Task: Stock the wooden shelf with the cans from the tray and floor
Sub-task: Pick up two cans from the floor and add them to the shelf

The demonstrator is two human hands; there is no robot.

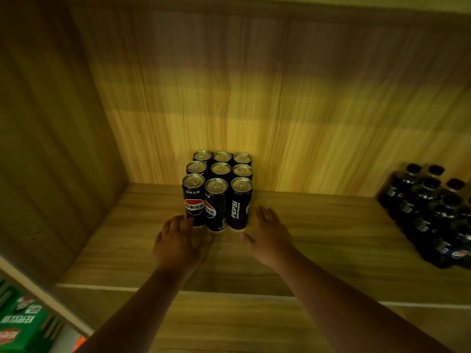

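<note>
Nine cans (pixel 218 189) stand packed square on the shelf (pixel 318 238), just ahead of both grips. Left hand (pixel 178 240) and right hand (pixel 267 235) spread empty, flanking the block, likely squaring it up.

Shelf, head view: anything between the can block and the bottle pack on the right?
Nothing. In the head view, the shelf board is bare between the cans and the bottles; only the right hand reaches in near the cans.
</note>
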